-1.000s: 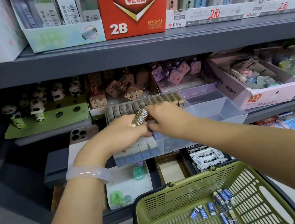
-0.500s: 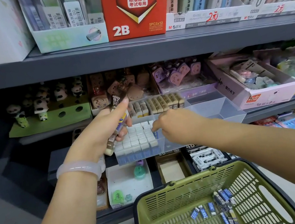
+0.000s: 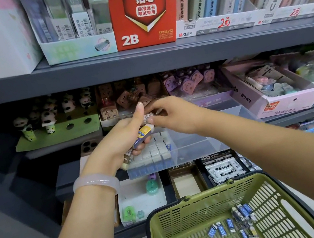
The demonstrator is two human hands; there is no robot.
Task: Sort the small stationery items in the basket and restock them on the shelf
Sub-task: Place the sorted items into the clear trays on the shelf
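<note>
My left hand (image 3: 121, 137) grips several wrapped erasers (image 3: 143, 135) over a clear plastic tray (image 3: 199, 147) on the middle shelf. The tray's left part holds rows of white erasers (image 3: 157, 150); its right part is bare. My right hand (image 3: 174, 113) reaches across and pinches the top of one eraser (image 3: 148, 117) in the left hand's bundle. A green basket (image 3: 189, 213) sits at the bottom right, with several blue-wrapped erasers (image 3: 233, 225) loose on its floor.
Panda figures (image 3: 46, 117), brown and purple novelty erasers (image 3: 187, 84) and a pink box (image 3: 273, 96) line the shelf behind. A red 2B lead box (image 3: 144, 16) stands on the upper shelf. Boxes of 4B erasers (image 3: 224, 170) lie on the lower shelf.
My right hand left the tray's eraser rows and rose to the bundle in my left hand. My left hand shifted slightly right, still holding the erasers.
</note>
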